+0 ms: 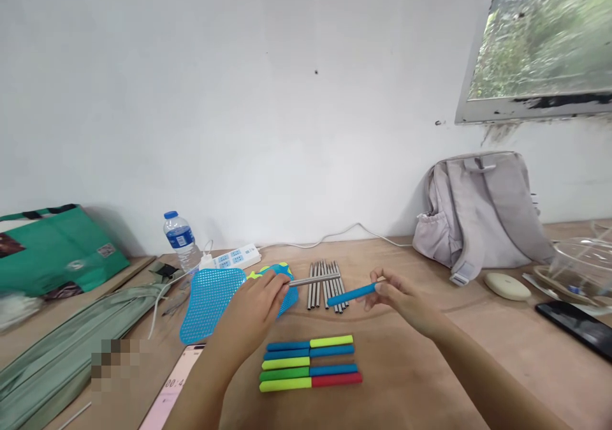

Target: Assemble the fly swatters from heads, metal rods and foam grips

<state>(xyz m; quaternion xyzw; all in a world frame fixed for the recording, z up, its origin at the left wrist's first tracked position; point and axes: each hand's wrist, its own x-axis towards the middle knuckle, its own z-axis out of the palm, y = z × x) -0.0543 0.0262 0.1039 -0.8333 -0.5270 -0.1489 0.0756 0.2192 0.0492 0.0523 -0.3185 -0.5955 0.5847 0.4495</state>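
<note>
Over the middle of the tabletop (406,379), two bare hands, each pinching one slender piece. Left hand (262,297): thumb and fingers closed on one end of a metal rod (313,280), its free end pointing right, over a group of similar pieces. Right hand (394,295): thumb and fingertips pinching the right end of a blue tube (351,294), held slightly aslant, its free end to the left and nearer the viewer than the rod; the two pieces are apart.

Behind and below them, loose metal rods (329,286) lie side by side, roughly lengthwise to the viewer. Nearer the viewer, coloured tubes (285,374) lie crosswise in two adjoining columns: five at left (blue, blue, yellow-green, green, yellow-green), four at right (yellow-green, blue, blue, red).

Beside the left hand, a blue perforated mat (210,305); behind it, a power strip (236,259) and a water bottle (182,235). Partly covered by the left forearm, a phone with a pink screen (174,385). Far left, a green bag (62,251).

To the right, a grey backpack (482,213) leans on the wall (306,98); before it, a cream oval case (507,286); farther right, a black phone (576,328)
</note>
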